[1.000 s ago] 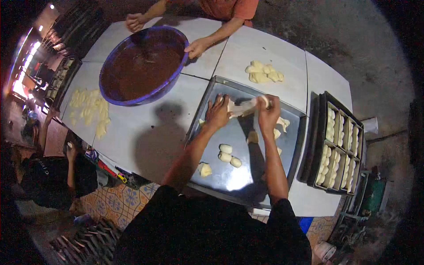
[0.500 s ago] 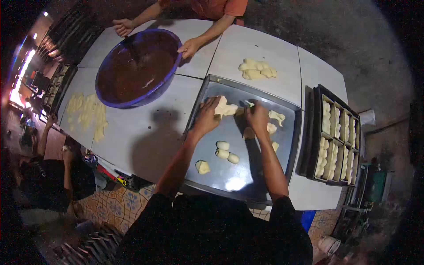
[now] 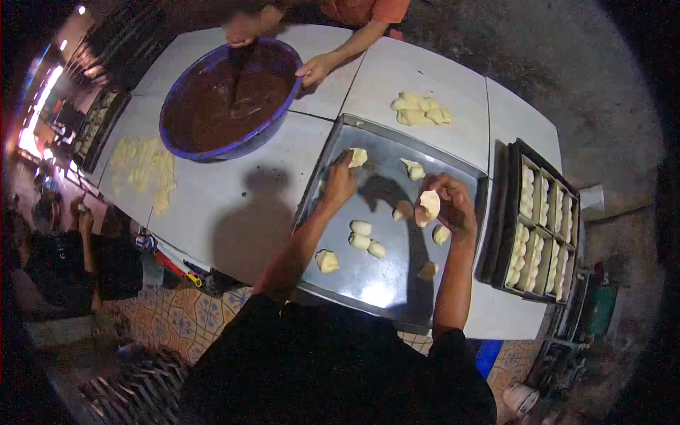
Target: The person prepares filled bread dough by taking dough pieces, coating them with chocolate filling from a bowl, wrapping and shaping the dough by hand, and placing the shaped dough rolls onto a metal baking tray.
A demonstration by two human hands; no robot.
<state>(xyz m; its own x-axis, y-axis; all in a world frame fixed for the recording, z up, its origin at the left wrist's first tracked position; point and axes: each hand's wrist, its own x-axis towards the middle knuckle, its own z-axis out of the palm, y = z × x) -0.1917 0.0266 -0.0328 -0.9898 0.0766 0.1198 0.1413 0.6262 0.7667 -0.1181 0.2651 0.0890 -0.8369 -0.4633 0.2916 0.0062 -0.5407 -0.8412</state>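
Observation:
On the large metal tray (image 3: 333, 280), my left hand (image 3: 341, 180) has its fingers closed on a pale dough piece (image 3: 358, 157) near the upper left corner. At the right side, my right hand (image 3: 452, 202) holds another torn dough piece (image 3: 429, 205), its fingers curled around it. Between them sits a small dough lump (image 3: 415, 170), with other pieces (image 3: 440, 234) lying lower. Three smooth dough balls (image 3: 360, 241) are grouped near the middle, and a rough lump (image 3: 327, 261) rests at the lower left.
A co-worker's hands (image 3: 316, 69) are at a purple basin (image 3: 273, 127) of brown mixture. Black moulds with shaped dough (image 3: 524, 255) stand right; flattened dough lies at back (image 3: 419, 108) and left (image 3: 145, 170) on the tiled table (image 3: 255, 177). Another person in black (image 3: 57, 262) works lower left.
My hands have moved apart, the stretched dough between them now in separate pieces. My right hand moved down and right. The orange-sleeved co-worker's left-side hand moved over the basin.

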